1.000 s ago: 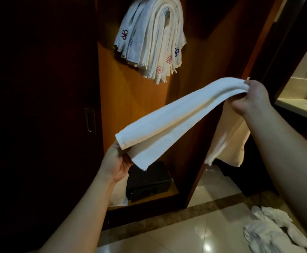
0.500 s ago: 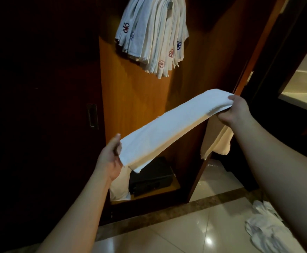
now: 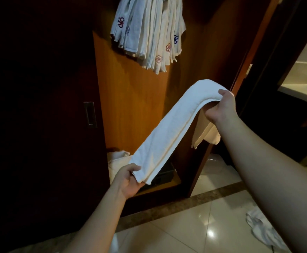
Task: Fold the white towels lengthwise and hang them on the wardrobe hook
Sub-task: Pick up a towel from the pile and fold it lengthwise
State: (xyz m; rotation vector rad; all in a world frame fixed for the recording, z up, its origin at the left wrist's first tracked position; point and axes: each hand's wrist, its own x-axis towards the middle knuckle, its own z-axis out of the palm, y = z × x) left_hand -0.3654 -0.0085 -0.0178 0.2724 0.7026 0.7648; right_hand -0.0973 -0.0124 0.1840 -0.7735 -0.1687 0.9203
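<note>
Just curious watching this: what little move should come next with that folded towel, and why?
Probably lift it toward the hanging white towels. The long white terry towel is already a narrow strip, stretched between the left hand and right hand, each pinching one end.

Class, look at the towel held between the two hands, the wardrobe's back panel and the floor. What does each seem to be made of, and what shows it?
Towel: looks like white cotton terry, matte, with a nubby pile; it sags limply between the hands.
Wardrobe back panel: wood or wood veneer, orange-brown, with faint grain and a smooth satin sheen.
Floor: probably polished stone or ceramic tile, cream, glossy; it mirrors a light and shows joint lines.
</note>
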